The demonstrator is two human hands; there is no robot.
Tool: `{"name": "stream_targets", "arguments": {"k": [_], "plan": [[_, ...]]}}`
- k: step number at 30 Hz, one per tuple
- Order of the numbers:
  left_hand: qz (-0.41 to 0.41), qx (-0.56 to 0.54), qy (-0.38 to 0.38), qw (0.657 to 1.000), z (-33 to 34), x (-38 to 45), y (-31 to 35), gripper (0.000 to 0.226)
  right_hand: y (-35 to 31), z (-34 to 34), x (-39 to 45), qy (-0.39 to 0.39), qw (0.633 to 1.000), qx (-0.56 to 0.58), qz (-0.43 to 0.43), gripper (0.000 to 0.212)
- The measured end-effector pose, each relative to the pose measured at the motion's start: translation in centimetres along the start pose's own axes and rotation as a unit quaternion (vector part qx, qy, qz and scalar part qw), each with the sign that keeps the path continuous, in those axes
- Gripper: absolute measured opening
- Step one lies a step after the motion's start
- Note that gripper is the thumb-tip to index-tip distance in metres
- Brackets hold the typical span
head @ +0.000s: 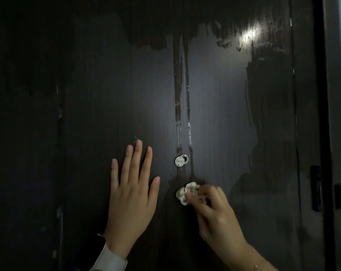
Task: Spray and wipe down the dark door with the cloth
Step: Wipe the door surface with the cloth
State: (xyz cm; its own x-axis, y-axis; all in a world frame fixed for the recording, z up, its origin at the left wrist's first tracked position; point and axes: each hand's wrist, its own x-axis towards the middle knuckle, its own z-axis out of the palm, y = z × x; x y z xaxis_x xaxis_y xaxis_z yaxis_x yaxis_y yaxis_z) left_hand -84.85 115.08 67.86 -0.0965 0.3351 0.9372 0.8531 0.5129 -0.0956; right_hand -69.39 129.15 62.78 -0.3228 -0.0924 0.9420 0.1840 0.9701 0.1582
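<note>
- Door (pixel 111 90): dark, with a faint upright grain, it fills nearly the whole view; its upper part is wet and darker, and a bright glare (pixel 250 34) sits on the wet patch at top right.
- Two narrow wet streaks (pixel 182 98) run down the middle of the door from the wet band above, reaching the peephole.
- Peephole (pixel 181 160): a small round metal fitting with its cover disc swung a little to one side, in the middle of the door, just above the cloth.
- Cloth (pixel 186 192): a small pale crumpled wad, pressed against the door directly below the peephole, with a damp smear on the surface around it.
- Right hand (pixel 214 210): its fingers (pixel 193 198) are curled round the cloth, bunching it against the door; a thin bracelet (pixel 256 267) shows on the wrist.
- Left hand (pixel 132 194): laid flat on the door to the left of the peephole and cloth, fingers straight and slightly spread, holding nothing; a white cuff (pixel 111 260) under a dark sleeve covers the wrist.
- Handle (pixel 317 187): a dark fitting at the door's right edge, well apart from both hands, next to the frame (pixel 333 94).
</note>
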Motion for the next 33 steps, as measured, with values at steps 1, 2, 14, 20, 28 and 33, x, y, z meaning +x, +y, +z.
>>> {"name": "stream_targets", "arguments": {"k": [1,2,14,20,28,33], "plan": [[0.001,0.004,-0.001,1.0,0.0,0.0,0.0,0.066,0.3,-0.2,-0.9,-0.022,0.999,-0.004,-0.024,0.046],[0.003,0.007,0.0,1.0,0.0,0.0,0.0,0.067,0.9,-0.6,-1.6,-0.039,0.998,-0.013,-0.042,0.043],[0.015,0.031,0.005,0.999,0.1,0.0,0.0,0.073,3.2,-1.0,-2.3,0.06,0.997,-0.009,0.056,0.044],[0.019,0.036,0.004,0.999,0.0,0.0,-0.2,0.074,7.1,-2.5,1.3,0.162,0.977,-0.022,0.136,0.039],[0.021,0.028,0.007,0.999,-0.2,0.1,0.0,0.074,2.3,-0.6,0.7,0.045,0.999,-0.002,-0.028,0.044],[0.021,0.031,0.005,0.999,-0.1,0.2,-0.1,0.074,8.9,-4.3,5.2,0.171,0.976,-0.055,0.12,0.038]]}}
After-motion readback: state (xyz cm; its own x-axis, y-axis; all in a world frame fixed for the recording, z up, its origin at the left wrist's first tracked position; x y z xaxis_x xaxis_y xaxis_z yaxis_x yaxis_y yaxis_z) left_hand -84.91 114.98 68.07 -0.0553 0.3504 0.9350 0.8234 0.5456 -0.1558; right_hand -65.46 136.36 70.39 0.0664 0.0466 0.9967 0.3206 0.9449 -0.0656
